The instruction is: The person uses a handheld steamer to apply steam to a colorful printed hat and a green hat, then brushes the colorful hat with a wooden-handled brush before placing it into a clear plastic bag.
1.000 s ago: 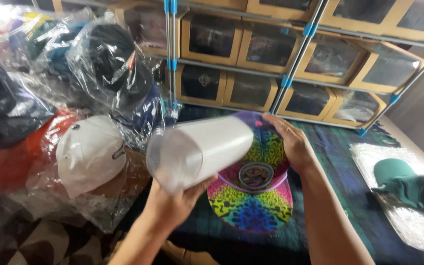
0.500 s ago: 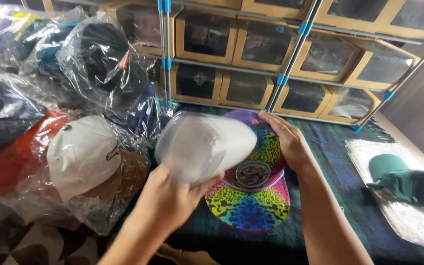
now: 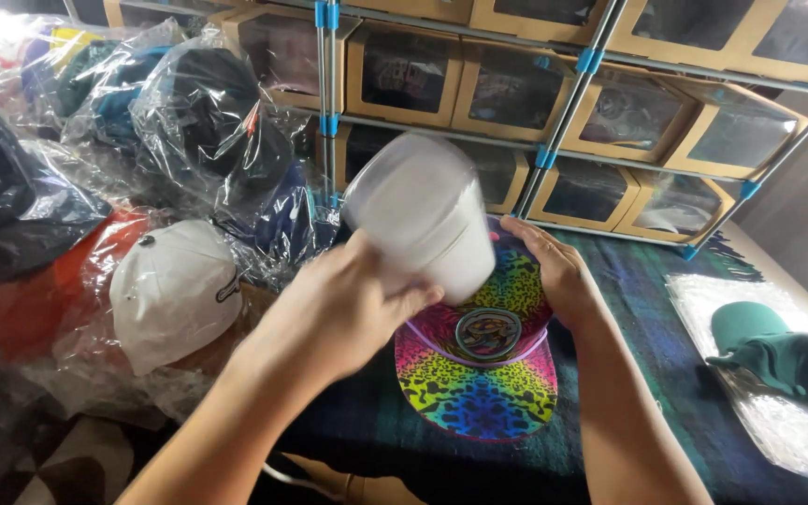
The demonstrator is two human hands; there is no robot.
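A translucent white plastic container (image 3: 423, 210), blurred and tilted with its wide end toward the upper centre of the frame, is gripped near its lower end by the left hand (image 3: 343, 313), whose fingers are wrapped around it. Just below and to the right of it, at the centre of the frame, a rainbow leopard-print cap (image 3: 483, 360) lies brim-down toward the viewer on a dark plaid cloth (image 3: 666, 374). The right hand (image 3: 558, 271) rests on the right side of the cap's crown, its fingers spread flat against the fabric rather than closed around anything.

The container is held over the crown and overlaps it in the picture; whether it touches the cap cannot be told. The cap is not enclosed in anything, and nothing is seen fitted to it.

At the left of the frame, a white cap (image 3: 175, 290) lies among caps wrapped in clear plastic bags (image 3: 208, 122). At the right edge, a green cap (image 3: 778, 351) sits on a clear bag. Across the top, cardboard window boxes (image 3: 507, 89) are lined up on a metal rack.
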